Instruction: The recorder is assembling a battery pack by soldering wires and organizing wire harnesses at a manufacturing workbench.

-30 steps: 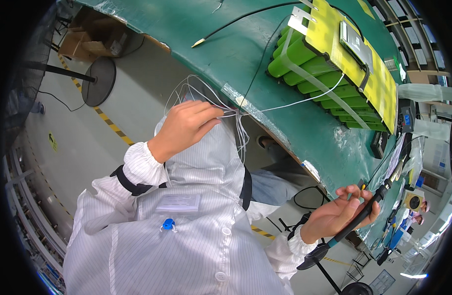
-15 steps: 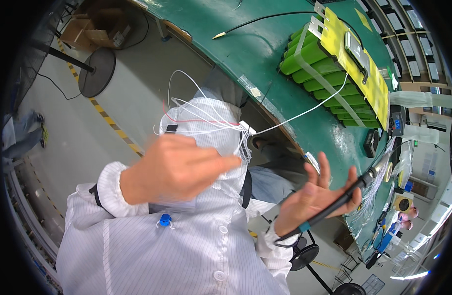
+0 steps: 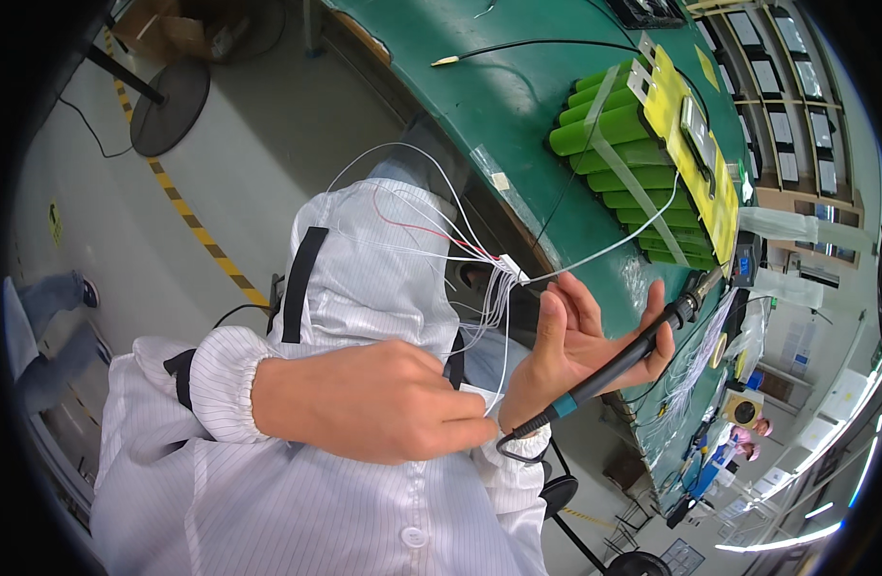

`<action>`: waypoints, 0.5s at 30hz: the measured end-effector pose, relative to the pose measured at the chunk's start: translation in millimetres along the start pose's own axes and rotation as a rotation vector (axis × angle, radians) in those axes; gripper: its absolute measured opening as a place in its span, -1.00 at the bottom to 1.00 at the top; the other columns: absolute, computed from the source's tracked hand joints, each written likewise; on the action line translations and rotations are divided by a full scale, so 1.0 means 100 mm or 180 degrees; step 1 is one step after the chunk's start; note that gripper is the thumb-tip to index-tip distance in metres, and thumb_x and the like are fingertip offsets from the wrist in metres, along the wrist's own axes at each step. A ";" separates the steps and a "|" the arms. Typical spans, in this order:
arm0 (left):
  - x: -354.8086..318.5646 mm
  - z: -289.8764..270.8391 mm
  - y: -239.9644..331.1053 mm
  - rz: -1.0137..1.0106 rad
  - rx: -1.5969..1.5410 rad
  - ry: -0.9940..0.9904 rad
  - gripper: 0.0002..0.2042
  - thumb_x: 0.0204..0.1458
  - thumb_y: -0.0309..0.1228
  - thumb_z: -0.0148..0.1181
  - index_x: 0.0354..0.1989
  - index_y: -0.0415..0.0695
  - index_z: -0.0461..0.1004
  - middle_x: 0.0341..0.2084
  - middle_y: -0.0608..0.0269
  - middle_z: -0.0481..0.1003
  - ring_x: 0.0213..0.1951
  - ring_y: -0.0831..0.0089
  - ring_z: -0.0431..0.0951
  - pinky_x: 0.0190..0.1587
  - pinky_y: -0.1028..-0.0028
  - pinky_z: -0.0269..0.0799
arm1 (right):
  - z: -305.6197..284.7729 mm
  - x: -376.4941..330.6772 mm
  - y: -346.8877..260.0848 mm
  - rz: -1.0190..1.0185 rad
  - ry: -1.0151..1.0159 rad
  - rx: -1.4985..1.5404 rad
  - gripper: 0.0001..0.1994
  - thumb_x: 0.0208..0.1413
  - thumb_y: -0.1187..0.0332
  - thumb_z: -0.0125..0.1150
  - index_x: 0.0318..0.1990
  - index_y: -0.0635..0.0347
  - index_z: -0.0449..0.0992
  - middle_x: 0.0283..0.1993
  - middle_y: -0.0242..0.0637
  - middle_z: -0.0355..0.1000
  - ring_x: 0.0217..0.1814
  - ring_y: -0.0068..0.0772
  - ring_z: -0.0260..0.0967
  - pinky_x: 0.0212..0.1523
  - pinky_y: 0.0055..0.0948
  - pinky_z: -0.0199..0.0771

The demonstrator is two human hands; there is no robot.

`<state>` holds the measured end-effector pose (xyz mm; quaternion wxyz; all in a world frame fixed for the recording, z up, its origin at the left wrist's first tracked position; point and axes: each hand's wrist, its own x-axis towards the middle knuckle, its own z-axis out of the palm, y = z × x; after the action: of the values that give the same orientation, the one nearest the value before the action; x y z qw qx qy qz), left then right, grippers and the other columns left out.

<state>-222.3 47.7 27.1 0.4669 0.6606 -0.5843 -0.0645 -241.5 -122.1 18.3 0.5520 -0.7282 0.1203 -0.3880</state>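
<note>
Your left hand (image 3: pixel 383 403) is pinching a thin white wire (image 3: pixel 505 370), its fingertips hiding the wire's end. Up and rightward, a small white plastic connector (image 3: pixel 510 269) is gathering the wires, sitting nearer your right hand (image 3: pixel 577 353). That palm is staying open, its fingers cradling a black, teal-banded soldering iron (image 3: pixel 609 371) slanting up rightward; its tip is blending into clutter. A green-celled, yellow-topped battery pack (image 3: pixel 642 158) is standing on the green table (image 3: pixel 518 125).

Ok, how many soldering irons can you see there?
1: the soldering iron held in the right hand. Others may be hidden at the cluttered far end of the green bench.
</note>
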 end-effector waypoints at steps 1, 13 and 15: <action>0.00 0.01 0.00 0.0097 -0.0092 -0.0007 -0.75 -0.22 -0.50 0.18 -0.28 -0.19 0.50 -0.56 0.35 0.38 -0.66 0.53 0.37 -0.60 0.58 0.31 | 0.03 0.01 0.02 -0.0046 -0.0014 -0.0056 -0.11 -0.26 0.84 0.22 0.17 -0.10 -0.12 0.37 -0.05 -0.13 -0.30 -0.20 0.51 -0.29 -0.41 0.62; -0.15 -0.61 -0.25 0.0166 -0.2322 0.0322 -0.80 0.04 -0.48 0.15 -0.20 -0.29 0.56 -0.45 0.15 0.55 -0.58 0.42 0.50 -0.53 0.52 0.41 | -0.09 0.17 0.02 -0.0131 0.0496 -0.0633 -0.27 -0.12 0.75 0.14 0.16 0.02 -0.08 0.26 -0.11 0.00 -0.34 -0.28 0.39 -0.29 -0.45 0.53; -0.17 -0.73 -0.37 0.0134 -0.2994 0.0415 -0.78 0.06 -0.47 0.16 -0.17 -0.33 0.56 -0.43 0.08 0.57 -0.54 0.37 0.55 -0.49 0.49 0.46 | -0.14 0.20 0.08 -0.0067 0.0672 -0.0517 -0.29 -0.14 0.77 0.12 0.15 0.05 -0.04 0.22 -0.11 0.04 -0.33 -0.24 0.39 -0.33 -0.48 0.51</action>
<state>-154.9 97.1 33.8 0.7523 0.3682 -0.4744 -0.2710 -236.1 -147.1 21.4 0.4714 -0.7268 0.2011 -0.4572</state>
